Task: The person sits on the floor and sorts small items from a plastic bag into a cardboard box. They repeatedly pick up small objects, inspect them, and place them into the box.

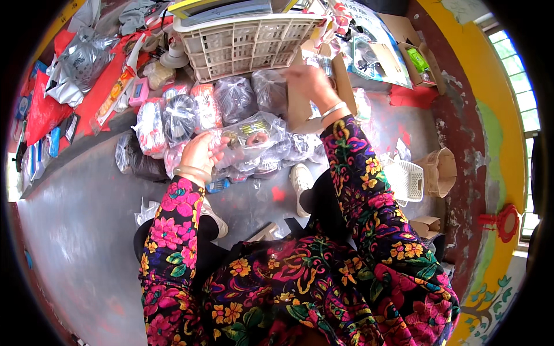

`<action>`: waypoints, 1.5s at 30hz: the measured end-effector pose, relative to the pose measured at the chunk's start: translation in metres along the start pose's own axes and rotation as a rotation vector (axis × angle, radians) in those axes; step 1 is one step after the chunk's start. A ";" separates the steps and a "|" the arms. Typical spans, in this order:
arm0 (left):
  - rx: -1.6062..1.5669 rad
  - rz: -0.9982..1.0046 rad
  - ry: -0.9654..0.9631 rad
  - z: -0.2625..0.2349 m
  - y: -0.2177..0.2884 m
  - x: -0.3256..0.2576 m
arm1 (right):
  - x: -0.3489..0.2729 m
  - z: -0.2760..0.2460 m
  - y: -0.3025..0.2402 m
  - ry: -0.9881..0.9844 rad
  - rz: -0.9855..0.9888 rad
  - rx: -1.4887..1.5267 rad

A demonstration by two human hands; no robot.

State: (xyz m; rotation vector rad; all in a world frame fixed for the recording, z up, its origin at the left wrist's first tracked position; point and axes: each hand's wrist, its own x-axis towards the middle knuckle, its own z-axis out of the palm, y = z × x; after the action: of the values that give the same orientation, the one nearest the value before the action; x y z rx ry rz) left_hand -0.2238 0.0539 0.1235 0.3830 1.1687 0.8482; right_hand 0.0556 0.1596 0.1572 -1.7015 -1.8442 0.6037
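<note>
My left hand (199,154) is closed on the gathered end of a clear plastic bag (257,137). Reddish-brown and yellow-green small items show through its film. Over an open cardboard box (299,109), to the right of that bag, is my right hand (314,86). Its fingers are blurred, so whether they hold anything does not show. Inside the box, partly covered by the hand, sit some wrapped goods (324,64). Several filled plastic bags lie around my left hand, among them a dark one (180,118) and a grey one (235,98).
A cream plastic crate (245,49) stands behind the bags. Left of it, a red sheet (109,86) carries mixed packets. To the right are a white basket (405,180), a brown paper bag (441,173) and a small box (420,63) with a green packet. My shoes (301,187) are close to the bags.
</note>
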 end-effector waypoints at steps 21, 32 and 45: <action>-0.010 0.020 -0.044 0.007 -0.001 0.004 | 0.040 0.001 0.134 0.473 0.454 -0.215; -0.010 0.024 -0.048 0.000 -0.003 0.003 | 0.045 0.007 0.136 0.494 0.366 -0.154; 0.042 -0.016 -0.037 -0.001 -0.006 0.008 | 0.002 -0.047 0.013 0.216 0.092 0.483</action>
State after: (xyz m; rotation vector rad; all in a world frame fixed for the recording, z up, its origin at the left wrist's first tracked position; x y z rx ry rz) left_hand -0.2214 0.0553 0.1140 0.4214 1.1552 0.8003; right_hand 0.0960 0.1608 0.1839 -1.4633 -1.3413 0.7945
